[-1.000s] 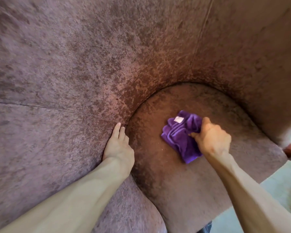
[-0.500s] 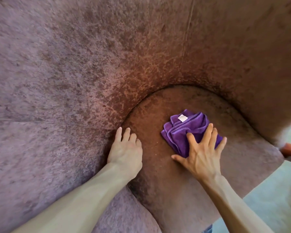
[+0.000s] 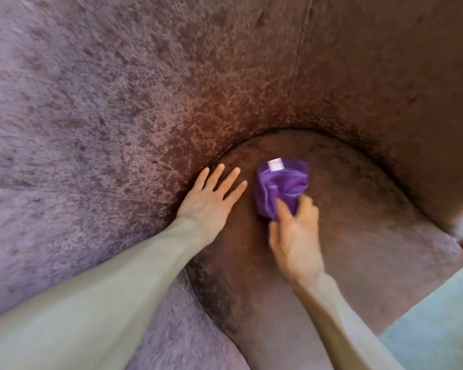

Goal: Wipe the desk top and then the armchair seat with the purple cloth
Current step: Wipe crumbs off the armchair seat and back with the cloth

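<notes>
Warm daylight, right hand (image 3: 294,236) motion-blurred, wide-angle edge warp

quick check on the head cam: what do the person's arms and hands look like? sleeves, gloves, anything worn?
Both forearms are bare as far as the frame shows: no sleeves or cuffs. The left hand and right hand have no gloves, and no rings, watch or wristband are visible. The right hand is motion-blurred, so small details on its fingers cannot be made out.

Count: one purple cloth (image 3: 281,186), bunched on the seat, carrying one white tag (image 3: 275,164). Two bare hands in view: left hand (image 3: 213,198) and right hand (image 3: 296,231), one forearm behind each. One armchair (image 3: 118,102), with one seat cushion (image 3: 372,222); one strip of pale floor (image 3: 439,324) at lower right.
</notes>
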The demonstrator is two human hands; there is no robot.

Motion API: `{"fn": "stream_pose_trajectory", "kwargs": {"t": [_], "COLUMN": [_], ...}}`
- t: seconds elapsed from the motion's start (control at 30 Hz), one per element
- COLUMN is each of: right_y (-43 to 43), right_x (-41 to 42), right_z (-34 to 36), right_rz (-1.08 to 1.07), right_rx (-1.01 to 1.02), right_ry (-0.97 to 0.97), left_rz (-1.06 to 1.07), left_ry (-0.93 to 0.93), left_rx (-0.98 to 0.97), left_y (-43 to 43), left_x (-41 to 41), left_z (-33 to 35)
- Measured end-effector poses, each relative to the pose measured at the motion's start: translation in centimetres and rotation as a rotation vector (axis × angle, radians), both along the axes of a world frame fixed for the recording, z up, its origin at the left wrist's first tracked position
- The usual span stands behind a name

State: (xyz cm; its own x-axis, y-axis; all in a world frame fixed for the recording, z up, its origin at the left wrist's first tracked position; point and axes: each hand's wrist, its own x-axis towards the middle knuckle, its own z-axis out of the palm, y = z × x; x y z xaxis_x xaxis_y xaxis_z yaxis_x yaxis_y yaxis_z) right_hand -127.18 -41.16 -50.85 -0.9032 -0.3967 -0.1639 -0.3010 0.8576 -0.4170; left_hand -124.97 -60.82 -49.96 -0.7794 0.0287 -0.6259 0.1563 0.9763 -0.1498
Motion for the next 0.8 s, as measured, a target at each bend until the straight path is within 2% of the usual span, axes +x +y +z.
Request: {"fn": "stream_pose_trajectory", "kwargs": {"t": [0.13,0.2,0.27,0.37,0.43,0.57,0.67,0.73,0.8], "right_y": [-3.4,-3.2,-2.1,-0.3,-0.5,-3.6,-3.6,-3.0,-3.0], "right_x": [3.4,4.3,3.6,1.1,0.2,3.3,5.4,4.9,3.4], "right_z": [-0.1,0.3,1.1,1.8,1.4,1.0,1.5,1.9,2.3], "right_rz": [0.069,0.138,0.150,-0.137,-0.245,0.048,0.131,0.059,-0.166], "right_rx": [0.128,0.125,0.031,-0.173,-0.152,0.082,0.111,0.014,-0.125], "right_ry": [-0.114,-0.194,-0.239,-0.146,-0.171,-0.359,-0.421,-0.434,-0.352], "left_rz": [0.014,0.042,0.048,0.060,0.070,0.063,0.084,0.105,0.119], "left_ry": [-0.023,-0.006,0.016,-0.006,-0.040,-0.051,-0.052,-0.067,-0.079], "left_rx": [0.025,0.059,0.081,0.098,0.107,0.131,0.138,0.156,0.173], "left_y": [-0.5,-0.3,-0.1,-0.9,-1.7,-1.8,-1.8,-1.7,-1.5], "left_x": [0.2,0.5,1.1,1.8,1.8,1.6,2.0,2.0,1.6], "left_z": [-1.6,-1.8,-1.7,-1.4,-1.3,-2.0,-2.5,-2.5,-2.5]}}
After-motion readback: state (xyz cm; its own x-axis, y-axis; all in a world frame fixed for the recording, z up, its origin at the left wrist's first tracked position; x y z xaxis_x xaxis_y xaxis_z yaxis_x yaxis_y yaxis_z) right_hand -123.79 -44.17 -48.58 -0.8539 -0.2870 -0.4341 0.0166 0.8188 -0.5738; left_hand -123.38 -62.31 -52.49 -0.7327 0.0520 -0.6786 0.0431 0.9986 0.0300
